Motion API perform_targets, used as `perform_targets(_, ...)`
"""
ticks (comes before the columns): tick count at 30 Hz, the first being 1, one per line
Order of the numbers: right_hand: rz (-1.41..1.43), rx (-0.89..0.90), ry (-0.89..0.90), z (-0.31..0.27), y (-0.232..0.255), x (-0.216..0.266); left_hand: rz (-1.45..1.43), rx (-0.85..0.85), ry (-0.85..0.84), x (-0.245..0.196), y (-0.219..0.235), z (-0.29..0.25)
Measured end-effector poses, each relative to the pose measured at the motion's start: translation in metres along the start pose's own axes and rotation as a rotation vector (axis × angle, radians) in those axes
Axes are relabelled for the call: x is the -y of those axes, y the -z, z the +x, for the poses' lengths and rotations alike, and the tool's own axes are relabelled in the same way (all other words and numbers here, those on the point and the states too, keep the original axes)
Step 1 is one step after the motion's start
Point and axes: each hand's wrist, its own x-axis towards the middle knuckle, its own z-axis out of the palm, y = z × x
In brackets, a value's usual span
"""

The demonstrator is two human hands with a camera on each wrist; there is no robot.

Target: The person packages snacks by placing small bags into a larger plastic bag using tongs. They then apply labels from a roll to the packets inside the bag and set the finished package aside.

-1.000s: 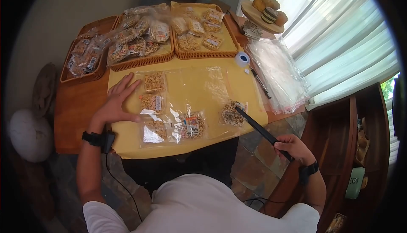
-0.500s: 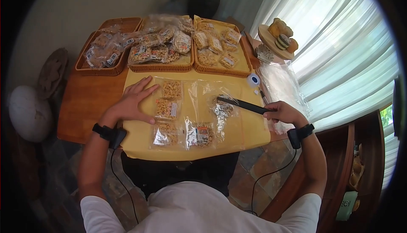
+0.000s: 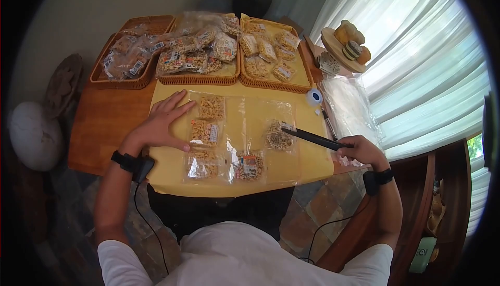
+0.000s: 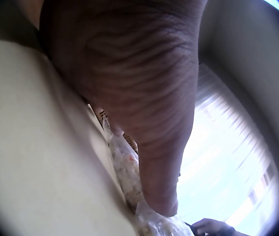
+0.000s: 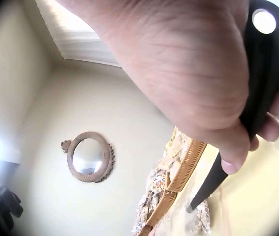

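Note:
A large clear plastic bag lies flat on yellow paper, several small packs of crunchy snack within its outline. My left hand rests spread at the bag's left edge, beside a column of packs such as the middle-left pack. In my right hand I grip a long black tapered tool by its end, which has a round hole. The tool's tip touches the pack on the right, near the bag's right side. Another pack lies at the bag's near edge.
Wicker baskets stand along the far side: a left basket, a middle basket and a right basket, all holding packs. A tape roll, a pen and clear bags lie right. A bread stand is behind.
With the tool at it, the right-hand pack first shifted left toward the other packs, then slightly back right. My right hand moved forward, then a little right. The left hand stays spread at the bag.

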Motion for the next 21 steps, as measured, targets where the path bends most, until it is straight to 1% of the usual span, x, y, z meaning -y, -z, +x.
perform_targets(1,-0.086,-0.038,0.109,0.010,-0.005,0.004,-0.005,0.002,0.006,-0.001,0.001,0.000)
perform_targets(2,-0.082,-0.042,0.111,0.015,-0.008,0.011,0.000,0.002,0.004,-0.001,0.002,0.001)
perform_targets(4,-0.052,-0.136,0.182,0.024,-0.013,0.024,-0.005,-0.002,0.002,0.001,0.000,0.001)
perform_targets(6,-0.057,-0.134,0.174,0.020,-0.004,0.021,-0.005,-0.002,0.009,0.001,0.000,0.000)
perform_targets(8,-0.043,-0.137,-0.020,0.005,0.003,0.021,-0.006,0.003,0.012,0.001,0.000,-0.001)
perform_targets(9,-0.043,-0.139,-0.023,0.006,0.002,0.019,-0.001,0.007,0.017,0.000,0.001,-0.001)
perform_targets(11,-0.113,-0.140,0.052,0.010,-0.001,0.015,0.009,0.011,0.014,-0.001,0.002,0.002)
perform_targets(12,-0.112,-0.144,0.054,0.014,-0.003,0.016,0.010,0.006,-0.006,0.000,0.001,0.002)
perform_targets(14,-0.061,-0.141,0.201,0.026,-0.011,0.021,0.014,0.001,-0.012,0.002,0.001,-0.001)
perform_targets(17,-0.108,-0.154,0.254,0.034,-0.015,0.023,0.014,0.007,0.016,0.000,0.000,-0.001)
perform_targets(18,-0.110,-0.149,0.255,0.028,-0.014,0.027,0.016,0.003,0.009,0.001,0.000,0.000)
perform_targets(20,-0.154,-0.127,0.096,0.003,-0.010,0.036,0.013,-0.001,0.002,0.002,0.000,0.000)
perform_targets(21,-0.158,-0.125,0.091,-0.007,-0.011,0.037,0.013,-0.001,0.002,0.002,0.000,0.000)
